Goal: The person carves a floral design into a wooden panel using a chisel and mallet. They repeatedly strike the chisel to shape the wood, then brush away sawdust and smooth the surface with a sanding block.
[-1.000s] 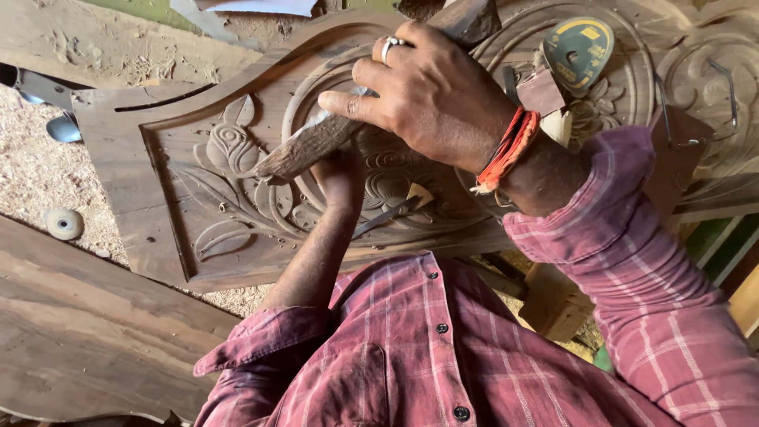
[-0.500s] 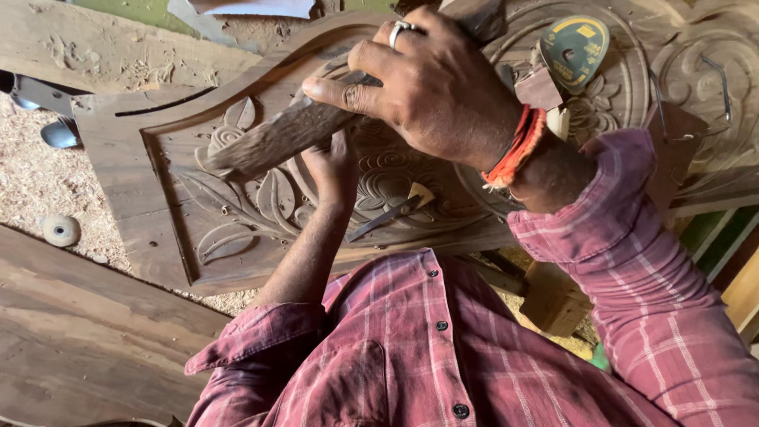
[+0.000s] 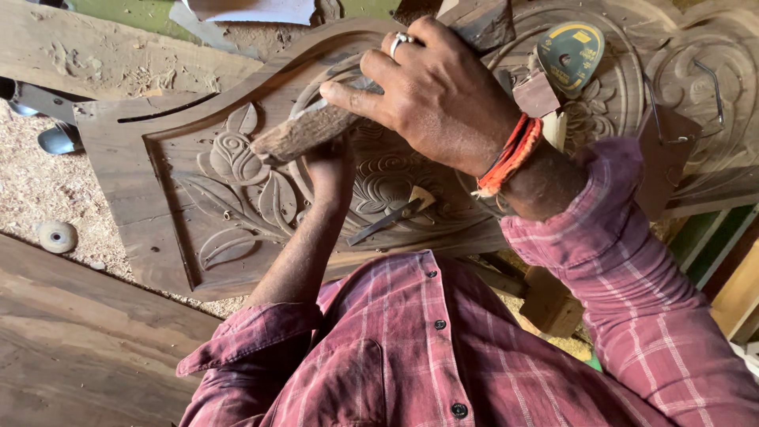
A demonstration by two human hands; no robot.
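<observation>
A dark wooden panel (image 3: 158,198) carved with leaves and a flower lies in front of me. My right hand (image 3: 443,99), with a ring and an orange thread at the wrist, grips a rough wooden mallet (image 3: 304,130) held just above the carving. My left hand (image 3: 330,170) is closed in a fist right under the mallet head, against the carved flower. It holds a chisel whose pale shaft (image 3: 320,104) barely shows; the rest is hidden by the mallet and the fingers.
A loose chisel (image 3: 389,221) lies on the carving near my chest. A yellow-green sanding disc (image 3: 571,51) and a wooden block (image 3: 482,20) sit on a second carved panel (image 3: 711,47). Sawdust and a round metal piece (image 3: 57,236) lie left; a plank (image 3: 79,348) is below.
The mallet swung left and up over the carving, then came back toward my left fist. My left hand stayed on the flower.
</observation>
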